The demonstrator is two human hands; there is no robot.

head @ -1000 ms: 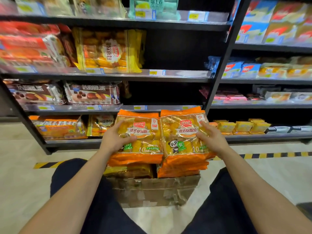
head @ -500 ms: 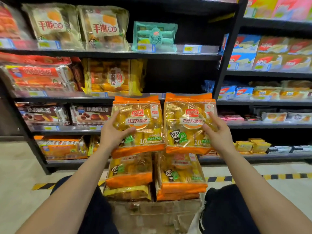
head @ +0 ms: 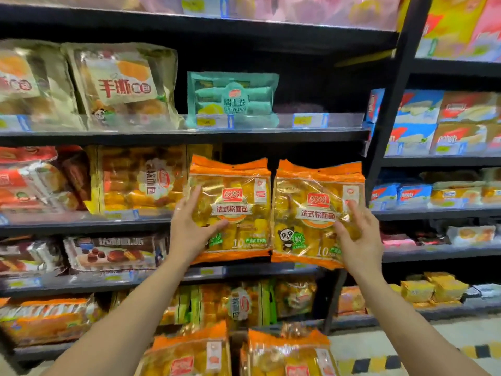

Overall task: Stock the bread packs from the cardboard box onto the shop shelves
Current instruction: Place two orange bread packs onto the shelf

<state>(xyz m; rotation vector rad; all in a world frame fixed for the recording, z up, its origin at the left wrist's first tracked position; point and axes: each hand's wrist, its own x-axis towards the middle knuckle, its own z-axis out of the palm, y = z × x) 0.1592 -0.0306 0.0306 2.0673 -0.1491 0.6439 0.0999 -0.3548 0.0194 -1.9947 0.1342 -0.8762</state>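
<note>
Two orange bread packs held upright side by side, edges touching, in front of the dark gap at the right end of the second black shelf (head: 271,135) from the top in view. Left hand (head: 191,229) grasps the left bread pack (head: 238,213) at its lower left edge, thumb across the front film, fingers behind. Right hand (head: 357,237) grasps the right bread pack (head: 309,213) at its lower right edge, thumb on the front. Left of the held packs, on the same shelf level: a yellow bread bag (head: 135,180), standing. Shelf above: a teal Swiss-roll pack (head: 233,99). Near bottom edge of view: two more orange packs (head: 284,356) of the same print, tops only visible; what they rest in is out of view. Far right: a neighbouring shelf bay (head: 439,161) with blue and orange boxes.
</note>
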